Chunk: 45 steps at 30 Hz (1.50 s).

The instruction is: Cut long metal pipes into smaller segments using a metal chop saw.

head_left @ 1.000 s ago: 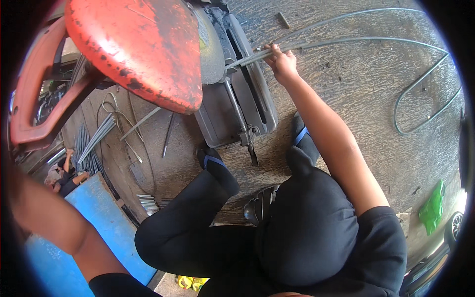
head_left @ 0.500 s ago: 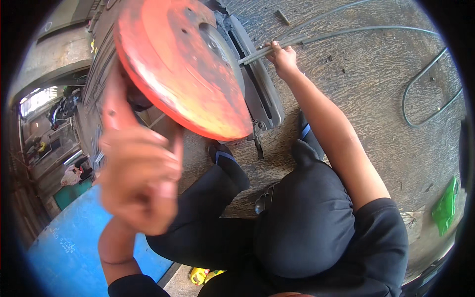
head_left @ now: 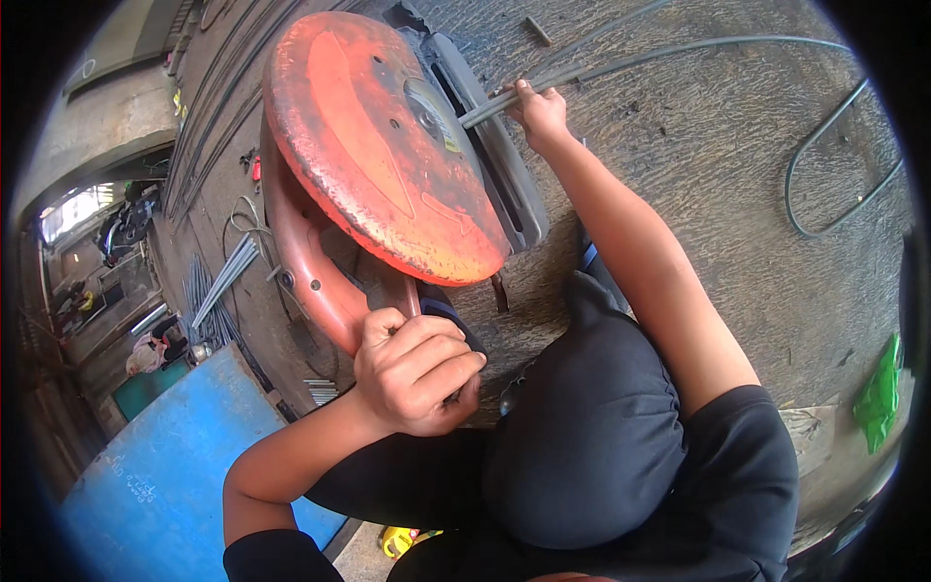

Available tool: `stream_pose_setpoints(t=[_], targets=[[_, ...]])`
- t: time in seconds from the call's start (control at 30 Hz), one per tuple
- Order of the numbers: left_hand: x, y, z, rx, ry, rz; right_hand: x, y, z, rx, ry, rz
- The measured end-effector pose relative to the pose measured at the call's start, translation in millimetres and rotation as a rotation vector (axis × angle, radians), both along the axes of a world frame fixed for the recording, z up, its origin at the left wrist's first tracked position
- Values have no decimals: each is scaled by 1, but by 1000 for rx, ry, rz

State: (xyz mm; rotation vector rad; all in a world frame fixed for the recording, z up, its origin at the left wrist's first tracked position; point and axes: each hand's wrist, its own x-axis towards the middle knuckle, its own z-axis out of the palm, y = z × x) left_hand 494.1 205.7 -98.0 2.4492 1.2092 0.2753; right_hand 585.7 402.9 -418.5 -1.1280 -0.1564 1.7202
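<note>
A chop saw with a worn orange blade guard (head_left: pixel 359 145) stands on the floor in front of me. My left hand (head_left: pixel 417 373) is closed around the end of its orange handle (head_left: pixel 325 291). Part of the blade disc (head_left: pixel 427 112) shows beside the guard, at the dark metal base (head_left: pixel 504 165). At the far side of the base, my right hand (head_left: pixel 540 114) grips thin grey metal rods (head_left: pixel 621 65). Their near ends reach in toward the blade, where the guard hides the tips. The long ends trail off to the right.
Cut rod pieces (head_left: pixel 223 281) lie in a pile at left. Near me is a blue board (head_left: pixel 184 456), with a yellow object (head_left: pixel 396 541) beside it. A bent rod loop (head_left: pixel 805 228) and a green plastic bag (head_left: pixel 878 393) lie at right. A short offcut (head_left: pixel 539 31) rests beyond the saw.
The saw head has come down, farther from my view, with my left hand still on the handle and shifted right. My right hand and the rods have barely moved.
</note>
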Motion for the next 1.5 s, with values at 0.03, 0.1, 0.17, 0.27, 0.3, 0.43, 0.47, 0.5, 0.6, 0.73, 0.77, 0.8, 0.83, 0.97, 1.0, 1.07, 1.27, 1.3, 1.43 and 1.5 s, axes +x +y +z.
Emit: stream_pose_setpoints(t=[0.03,0.1,0.17,0.27,0.3,0.43,0.47,0.5,0.6,0.73,0.77,0.8,0.83,0.97,1.0,1.07,1.27,1.3,1.43,1.5], targets=[[1,-1,-1,4,0,-1,0,0,0,7,7,2],[3,-2,-4,-3,14,-9,-1,0,-2,6,8,-6],[4,-3,-8,-7,26,-19,-1,1,-3,7,8,-16],[4,-4,-11,14,30,-25,-1,1,-5,-16,-2,-13],[4,-5,-12,16,37,-36,-1,1,-6,-19,-3,-12],[3,-6,-13,5,43,-41,-1,0,-8,5,14,-20],[3,-6,-13,18,34,-44,-1,0,-9,-5,10,-18],[3,-6,-13,21,36,-43,-2,-1,-10,-11,9,-16],[4,-7,-16,40,17,-39,-3,0,-10,-19,-4,-20],[5,-7,-17,40,-5,-26,-2,0,-7,-11,4,-36],[5,-7,-16,52,-5,-36,0,0,-6,-7,3,-37],[4,-7,-15,45,16,-43,1,0,-5,-11,10,-5],[4,-7,-15,35,34,-43,2,0,-4,-16,19,29],[4,-7,-14,35,44,-46,2,0,-2,-22,2,21],[4,-7,-15,36,42,-47,2,0,-3,-12,12,19],[5,-7,-15,36,42,-48,0,0,-4,-2,24,18],[5,-6,-13,34,57,-59,-2,0,-10,-1,42,-23],[5,-6,-13,38,56,-60,-2,0,-10,-1,36,-21],[5,-6,-13,45,56,-67,-1,0,-9,6,17,13],[5,-6,-13,43,54,-66,0,0,-7,5,13,18]])
